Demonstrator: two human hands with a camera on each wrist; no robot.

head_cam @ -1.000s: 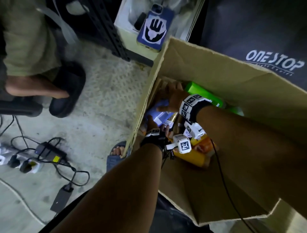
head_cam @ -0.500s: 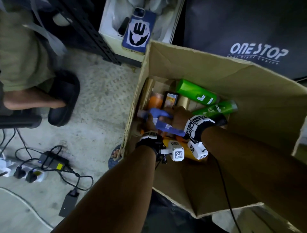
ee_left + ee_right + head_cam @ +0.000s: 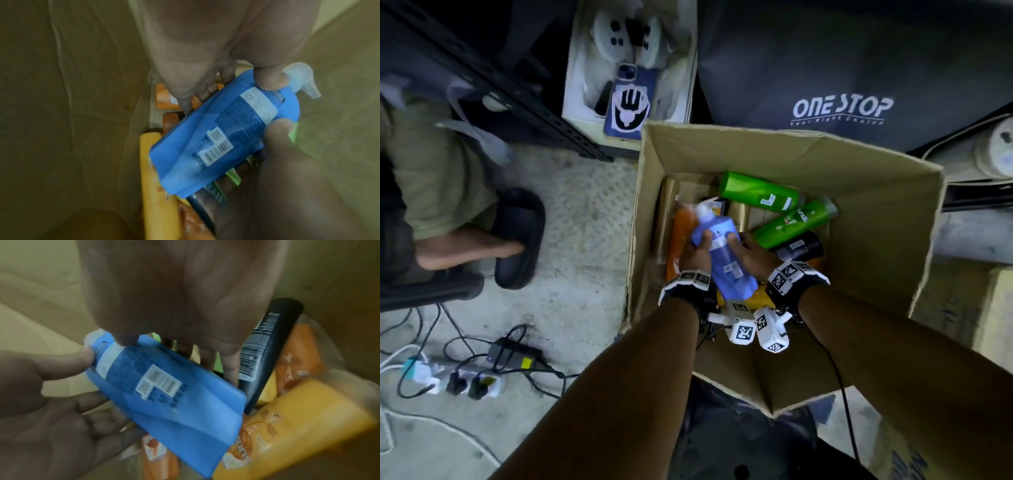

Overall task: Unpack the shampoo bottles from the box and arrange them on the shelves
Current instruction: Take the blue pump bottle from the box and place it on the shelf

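My left hand [image 3: 697,255] and right hand [image 3: 751,255] now grip the blue bottle [image 3: 722,253], fingers curled round it, lifted clear above the box [image 3: 876,219] at frame centre, ready for shelving.

A shop's back storeroom, by the look of it: a cardboard box [image 3: 887,240] of assorted shampoo bottles [image 3: 758,192] sits on a bare concrete floor [image 3: 585,267] beside dark metal shelving [image 3: 510,99], a "ONE STOP" retail bag [image 3: 842,68] (slogan too blurred to read), and a loaded power strip [image 3: 458,380].

The concrete floor [image 3: 571,260] carries the cardboard box [image 3: 876,240], a power strip [image 3: 458,380], an adapter [image 3: 515,353] and cables.
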